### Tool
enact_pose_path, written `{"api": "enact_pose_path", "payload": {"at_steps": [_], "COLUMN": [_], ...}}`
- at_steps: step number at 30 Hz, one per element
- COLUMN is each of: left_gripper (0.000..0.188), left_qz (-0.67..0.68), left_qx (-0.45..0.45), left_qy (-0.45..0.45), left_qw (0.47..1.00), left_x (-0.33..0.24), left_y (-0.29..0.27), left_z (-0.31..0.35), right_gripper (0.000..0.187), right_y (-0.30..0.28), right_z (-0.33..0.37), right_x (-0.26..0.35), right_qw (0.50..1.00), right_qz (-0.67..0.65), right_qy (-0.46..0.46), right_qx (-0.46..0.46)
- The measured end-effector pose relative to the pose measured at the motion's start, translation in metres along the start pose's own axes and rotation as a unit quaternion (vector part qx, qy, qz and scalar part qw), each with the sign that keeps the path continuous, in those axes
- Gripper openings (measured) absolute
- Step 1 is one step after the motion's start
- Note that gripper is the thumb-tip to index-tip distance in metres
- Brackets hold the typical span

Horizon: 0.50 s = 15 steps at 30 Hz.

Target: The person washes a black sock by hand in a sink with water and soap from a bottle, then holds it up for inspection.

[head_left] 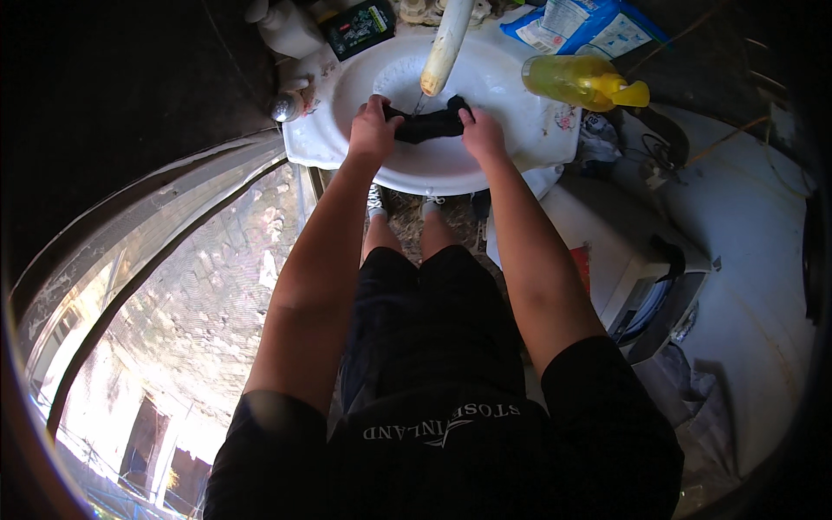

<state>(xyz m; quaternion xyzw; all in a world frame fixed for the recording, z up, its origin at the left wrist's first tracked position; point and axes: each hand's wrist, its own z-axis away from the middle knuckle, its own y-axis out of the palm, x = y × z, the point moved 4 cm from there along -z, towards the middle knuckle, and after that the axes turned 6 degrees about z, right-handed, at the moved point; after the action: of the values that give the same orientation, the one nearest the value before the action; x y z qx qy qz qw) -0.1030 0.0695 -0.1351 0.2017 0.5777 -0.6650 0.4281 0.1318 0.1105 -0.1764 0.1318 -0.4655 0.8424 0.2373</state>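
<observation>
Both hands, left hand (373,130) and right hand (482,134), are pinching a dark cloth (429,126) under the running tap (445,45) over the white basin (485,165), mid-rinse; wringing it seems due next.

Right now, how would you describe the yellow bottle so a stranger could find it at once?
Start at the white sink. On its right rim lies a translucent yellow bottle on its side, nozzle pointing right. Unlike the blue packet behind it, it is see-through, with a yellow cap.

Open white basin wall (485,78) to either side of the black cloth (429,126), but tap spout (446,43) hanging close above it, yellow bottle (585,82) lying across the right rim, dark green container (360,26) crowding the back left.
</observation>
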Motion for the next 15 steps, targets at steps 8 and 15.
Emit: {"api": "enact_pose_path", "payload": {"at_steps": [8, 15], "left_gripper": [0.035, 0.027], "left_qz": [-0.320, -0.271], "left_qx": [0.081, 0.159], "left_qy": [0.005, 0.232], "left_qw": [0.944, 0.921], "left_x": [-0.017, -0.020], "left_y": [-0.002, -0.002], "left_z": [0.013, 0.030], "right_gripper": [0.027, 0.031], "right_y": [0.007, -0.013], "right_z": [-0.005, 0.009], "right_x": [0.001, 0.033], "right_qw": [0.995, 0.990], "right_qz": [-0.046, 0.076], "right_qy": [0.038, -0.062], "right_qx": [-0.082, -0.103]}}
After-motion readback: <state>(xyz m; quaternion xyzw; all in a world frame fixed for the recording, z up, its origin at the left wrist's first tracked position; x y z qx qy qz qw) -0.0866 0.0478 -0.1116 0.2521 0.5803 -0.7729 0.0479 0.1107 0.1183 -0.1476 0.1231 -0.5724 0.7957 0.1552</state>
